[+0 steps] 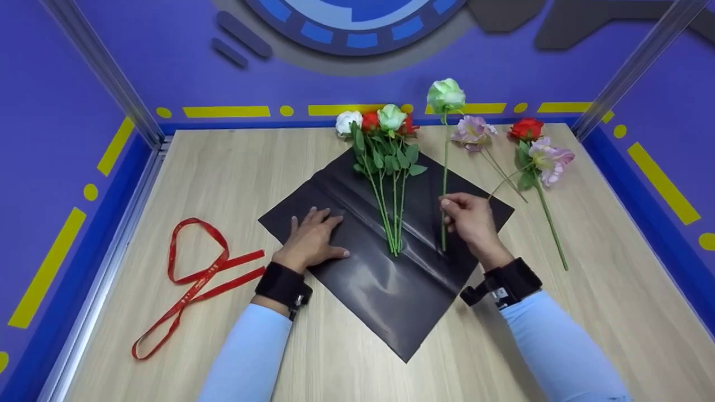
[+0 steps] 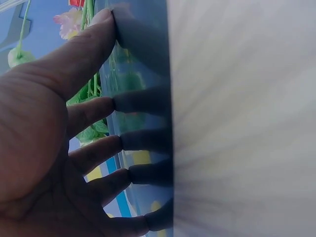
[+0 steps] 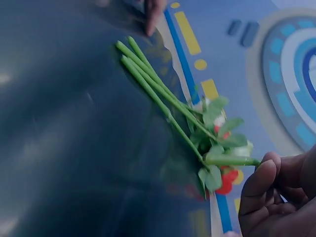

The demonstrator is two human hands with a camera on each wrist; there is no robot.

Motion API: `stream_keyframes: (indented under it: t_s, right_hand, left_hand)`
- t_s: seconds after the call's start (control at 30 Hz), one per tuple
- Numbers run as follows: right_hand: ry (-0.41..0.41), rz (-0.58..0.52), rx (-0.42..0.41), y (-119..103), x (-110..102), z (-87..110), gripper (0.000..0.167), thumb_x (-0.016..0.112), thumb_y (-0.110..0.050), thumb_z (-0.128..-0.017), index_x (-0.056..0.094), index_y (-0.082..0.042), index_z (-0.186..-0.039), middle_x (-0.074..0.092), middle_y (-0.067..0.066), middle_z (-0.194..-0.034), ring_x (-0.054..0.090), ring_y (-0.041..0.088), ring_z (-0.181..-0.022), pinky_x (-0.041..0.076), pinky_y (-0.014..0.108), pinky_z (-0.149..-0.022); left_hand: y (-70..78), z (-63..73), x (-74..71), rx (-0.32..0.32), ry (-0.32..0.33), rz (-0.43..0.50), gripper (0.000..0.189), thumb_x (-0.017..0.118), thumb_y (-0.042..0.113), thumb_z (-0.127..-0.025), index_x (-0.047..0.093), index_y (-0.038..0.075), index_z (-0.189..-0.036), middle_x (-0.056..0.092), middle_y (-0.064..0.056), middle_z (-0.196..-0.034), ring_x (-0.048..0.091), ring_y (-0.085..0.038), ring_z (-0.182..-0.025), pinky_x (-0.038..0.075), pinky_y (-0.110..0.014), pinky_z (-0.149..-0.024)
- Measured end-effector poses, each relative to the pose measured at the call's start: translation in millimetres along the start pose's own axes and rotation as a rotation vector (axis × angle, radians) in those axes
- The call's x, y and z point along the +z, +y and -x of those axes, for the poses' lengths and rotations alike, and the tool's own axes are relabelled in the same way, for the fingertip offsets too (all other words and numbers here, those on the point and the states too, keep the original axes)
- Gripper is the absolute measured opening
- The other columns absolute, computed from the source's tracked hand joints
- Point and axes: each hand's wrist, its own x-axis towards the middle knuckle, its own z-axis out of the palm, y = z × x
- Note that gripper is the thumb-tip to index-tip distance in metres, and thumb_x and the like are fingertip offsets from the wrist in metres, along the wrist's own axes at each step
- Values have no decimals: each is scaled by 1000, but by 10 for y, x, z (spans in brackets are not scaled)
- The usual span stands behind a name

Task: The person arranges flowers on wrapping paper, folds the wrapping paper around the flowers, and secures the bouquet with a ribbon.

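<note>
My right hand (image 1: pixel 469 219) pinches the stem of a pale green artificial rose (image 1: pixel 446 96) between thumb and fingers. The flower stands up and away from me above the right part of a black wrapping sheet (image 1: pixel 368 290). Fingers spread, my left hand (image 1: pixel 313 239) rests on the sheet's left side; in the left wrist view its fingertips (image 2: pixel 114 143) touch the glossy surface. Between the hands lies a bunch of roses, one white (image 1: pixel 349 123), one light green (image 1: pixel 391 117) and red ones (image 1: pixel 370 121), their green stems (image 3: pixel 153 81) gathered close at the lower ends.
On the table's right lie a red rose (image 1: pixel 526 129) and two pink-purple flowers, one nearer the sheet (image 1: pixel 473 133) and one farther right (image 1: pixel 550 159). A looped red ribbon (image 1: pixel 206 273) lies on the left. Blue-purple panels (image 1: pixel 223 84) enclose the wooden table (image 1: pixel 223 167).
</note>
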Motion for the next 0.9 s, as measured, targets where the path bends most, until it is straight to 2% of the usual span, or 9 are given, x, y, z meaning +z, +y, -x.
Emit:
stream_keyframes:
  t_s: [0.13, 0.33, 0.53, 0.73, 0.9]
  right_hand:
    - [45, 47, -20, -32, 177, -89, 27, 66, -7, -101, 68, 14, -118, 65, -1, -70, 58, 6, -53, 50, 21, -47]
    - [77, 138, -10, -9, 414, -245, 23, 68, -9, -99, 73, 8, -113, 65, -1, -66, 57, 8, -47, 51, 23, -45]
    - [35, 210, 11, 56, 634, -299, 20, 67, -11, -99, 74, 5, -111, 70, 8, -74, 62, 13, -53, 52, 24, -47]
    - [-16, 334, 16, 105, 734, -324, 28, 68, -12, -98, 68, 0, -123, 73, 12, -87, 67, 20, -60, 51, 25, -45]
    - [-28, 473, 12, 147, 746, -354, 30, 67, -13, -95, 69, -4, -124, 71, 8, -76, 62, 12, -51, 49, 25, -44]
  left_hand:
    - [-10, 0, 1, -2, 8, 3, 86, 81, 50, -87, 46, 18, -158, 32, -17, -166, 17, -42, -157, 9, -74, -119]
    - [-1, -5, 3, -7, 8, 1, 86, 81, 51, -86, 46, 18, -158, 32, -17, -166, 17, -42, -157, 9, -74, -119]
    - [9, -5, 10, -10, -10, -9, 84, 79, 51, -88, 45, 19, -158, 31, -16, -167, 15, -41, -157, 9, -73, -120]
    - [8, -3, 12, -6, -8, -8, 84, 78, 51, -89, 45, 18, -158, 31, -16, -166, 16, -41, -157, 9, -73, -119]
    - [1, 1, 8, 2, 7, -3, 84, 79, 51, -88, 45, 18, -158, 32, -16, -166, 17, -42, -157, 10, -74, -119]
